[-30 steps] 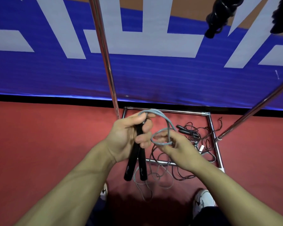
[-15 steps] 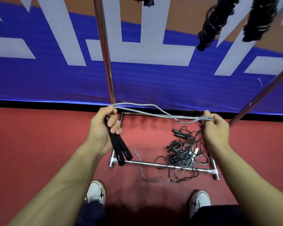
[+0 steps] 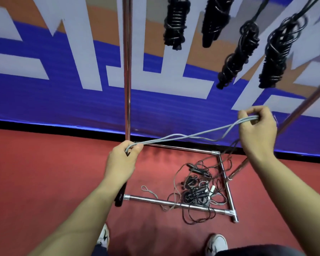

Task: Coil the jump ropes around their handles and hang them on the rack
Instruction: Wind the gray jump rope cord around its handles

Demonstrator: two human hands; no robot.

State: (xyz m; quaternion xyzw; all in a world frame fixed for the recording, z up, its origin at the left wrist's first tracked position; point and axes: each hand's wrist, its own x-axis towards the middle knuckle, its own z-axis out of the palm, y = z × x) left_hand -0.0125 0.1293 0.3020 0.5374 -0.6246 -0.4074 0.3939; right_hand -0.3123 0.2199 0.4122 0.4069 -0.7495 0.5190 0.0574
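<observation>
Head view: left hand (image 3: 121,159) low at centre, fist wrapped round the black handles (image 3: 119,197), which point down. Right hand (image 3: 255,124) raised far right, pinching the grey rope (image 3: 183,136) stretched between both hands, above the rack base (image 3: 174,202).

Left hand (image 3: 121,162) low, fist closed, knuckles up, forearm angled up from lower left. Right hand (image 3: 257,130) raised higher and well apart to its right, fingers curled, thumb pinching
</observation>
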